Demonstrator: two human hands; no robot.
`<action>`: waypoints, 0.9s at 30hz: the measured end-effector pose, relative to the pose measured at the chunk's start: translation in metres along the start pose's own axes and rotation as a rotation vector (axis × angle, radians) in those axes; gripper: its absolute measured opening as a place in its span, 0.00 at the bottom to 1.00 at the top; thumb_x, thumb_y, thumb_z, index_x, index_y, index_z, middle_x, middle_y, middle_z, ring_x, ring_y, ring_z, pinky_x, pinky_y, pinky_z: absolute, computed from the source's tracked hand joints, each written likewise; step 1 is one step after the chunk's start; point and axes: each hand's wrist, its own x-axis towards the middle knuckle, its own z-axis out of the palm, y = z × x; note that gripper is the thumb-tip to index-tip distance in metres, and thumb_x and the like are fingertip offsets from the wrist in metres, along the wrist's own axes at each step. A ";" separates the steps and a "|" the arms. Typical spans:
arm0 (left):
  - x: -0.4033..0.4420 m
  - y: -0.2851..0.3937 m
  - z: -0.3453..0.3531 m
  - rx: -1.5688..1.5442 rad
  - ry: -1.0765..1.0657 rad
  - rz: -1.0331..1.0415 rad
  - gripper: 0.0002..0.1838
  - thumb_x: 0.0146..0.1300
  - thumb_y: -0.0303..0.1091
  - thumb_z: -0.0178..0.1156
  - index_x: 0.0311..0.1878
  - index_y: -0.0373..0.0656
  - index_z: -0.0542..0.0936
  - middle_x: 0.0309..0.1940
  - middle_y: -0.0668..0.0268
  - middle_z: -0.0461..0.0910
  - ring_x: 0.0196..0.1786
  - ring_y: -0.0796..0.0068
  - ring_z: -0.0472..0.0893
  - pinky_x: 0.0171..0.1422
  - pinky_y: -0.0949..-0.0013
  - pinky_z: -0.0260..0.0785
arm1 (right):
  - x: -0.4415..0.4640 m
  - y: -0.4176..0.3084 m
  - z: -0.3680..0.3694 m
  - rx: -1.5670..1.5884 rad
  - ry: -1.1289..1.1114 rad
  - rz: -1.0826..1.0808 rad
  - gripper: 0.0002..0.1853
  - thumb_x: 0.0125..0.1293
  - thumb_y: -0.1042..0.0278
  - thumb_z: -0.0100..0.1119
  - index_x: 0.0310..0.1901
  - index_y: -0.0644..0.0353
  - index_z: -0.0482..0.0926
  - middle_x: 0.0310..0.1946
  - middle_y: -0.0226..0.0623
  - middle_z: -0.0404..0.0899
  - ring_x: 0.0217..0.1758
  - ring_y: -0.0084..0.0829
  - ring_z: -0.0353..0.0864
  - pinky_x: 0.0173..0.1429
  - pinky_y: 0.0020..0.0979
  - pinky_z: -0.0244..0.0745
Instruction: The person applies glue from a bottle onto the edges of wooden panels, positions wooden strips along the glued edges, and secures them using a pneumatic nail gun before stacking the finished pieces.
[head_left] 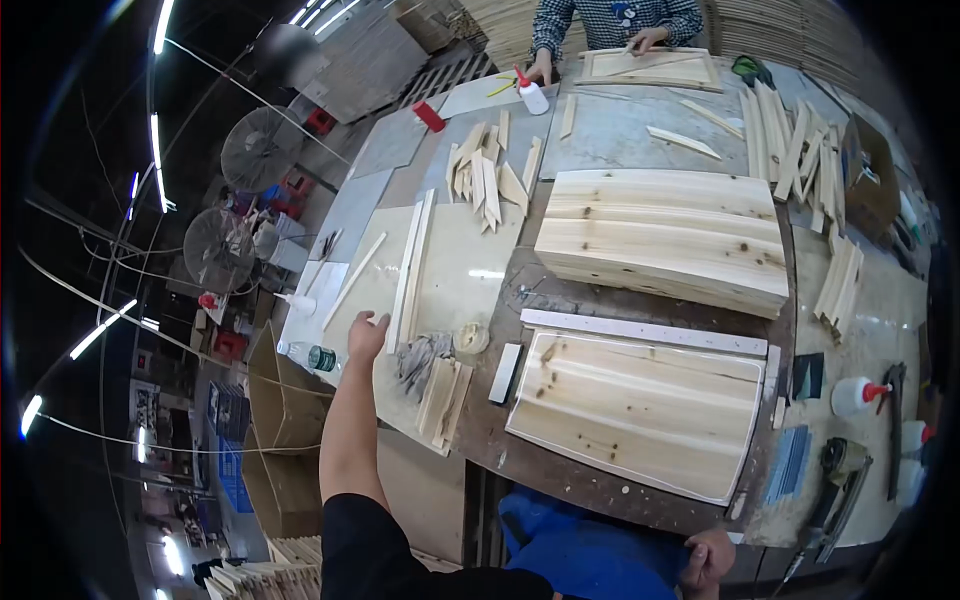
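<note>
Left hand (366, 335), half-curled, beside strips (405, 272) whose long axis points away from the wearer; right hand (708, 555) curled near table (560, 477); neither's hold discernible.

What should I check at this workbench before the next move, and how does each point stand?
1. Front panel lying flat on the bench: ok.
2. Left hand near the long strips: ok.
3. Left hand gripping a strip: cannot tell.
4. Right hand off the panel: ok.
5. Space by the left forearm uncluttered: not ok; a grey cloth and short boards lie there.
</note>
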 end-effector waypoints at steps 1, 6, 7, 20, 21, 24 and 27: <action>0.007 -0.015 0.021 0.034 -0.029 -0.020 0.37 0.62 0.55 0.78 0.65 0.37 0.85 0.48 0.51 0.91 0.52 0.54 0.90 0.61 0.53 0.82 | 0.001 0.000 -0.004 -0.005 -0.093 0.003 0.05 0.72 0.70 0.64 0.39 0.61 0.84 0.32 0.45 0.85 0.34 0.46 0.84 0.40 0.42 0.79; 0.005 0.025 0.039 -0.003 -0.296 -0.156 0.46 0.58 0.63 0.79 0.68 0.34 0.84 0.50 0.48 0.92 0.52 0.55 0.92 0.60 0.55 0.84 | 0.058 -0.015 0.012 -0.104 -0.298 0.086 0.07 0.75 0.69 0.64 0.45 0.62 0.88 0.40 0.49 0.88 0.42 0.51 0.87 0.49 0.43 0.83; 0.007 0.026 0.039 -0.004 -0.306 -0.163 0.46 0.58 0.63 0.79 0.68 0.34 0.84 0.50 0.48 0.92 0.52 0.55 0.92 0.60 0.55 0.84 | 0.071 -0.022 0.015 -0.140 -0.303 0.114 0.07 0.75 0.69 0.63 0.42 0.62 0.88 0.38 0.49 0.88 0.40 0.51 0.87 0.47 0.43 0.83; 0.048 0.120 0.160 -0.166 -0.482 0.556 0.25 0.71 0.47 0.68 0.62 0.38 0.87 0.46 0.52 0.92 0.53 0.50 0.90 0.57 0.45 0.84 | 0.062 -0.039 0.049 -0.175 -0.210 -0.006 0.07 0.69 0.64 0.74 0.40 0.56 0.85 0.32 0.38 0.83 0.35 0.45 0.86 0.37 0.44 0.81; 0.031 0.268 0.216 -0.269 -0.578 0.770 0.25 0.71 0.48 0.67 0.61 0.38 0.86 0.45 0.52 0.91 0.52 0.51 0.89 0.55 0.46 0.84 | 0.046 -0.039 0.055 -0.169 -0.203 0.006 0.08 0.72 0.64 0.72 0.42 0.57 0.82 0.35 0.39 0.82 0.39 0.46 0.85 0.40 0.45 0.80; -0.129 0.552 0.273 -0.500 -0.810 1.176 0.24 0.72 0.49 0.67 0.59 0.38 0.86 0.42 0.53 0.90 0.49 0.53 0.88 0.52 0.48 0.83 | 0.015 -0.040 0.073 -0.146 -0.103 -0.008 0.13 0.75 0.60 0.66 0.37 0.58 0.77 0.33 0.42 0.79 0.40 0.50 0.83 0.41 0.51 0.77; -0.126 0.563 0.222 -0.604 -0.799 1.163 0.24 0.73 0.51 0.67 0.57 0.38 0.85 0.40 0.54 0.89 0.46 0.56 0.87 0.49 0.50 0.82 | -0.002 -0.045 0.088 -0.161 -0.070 -0.051 0.14 0.74 0.61 0.66 0.34 0.58 0.75 0.32 0.43 0.78 0.38 0.52 0.83 0.40 0.53 0.76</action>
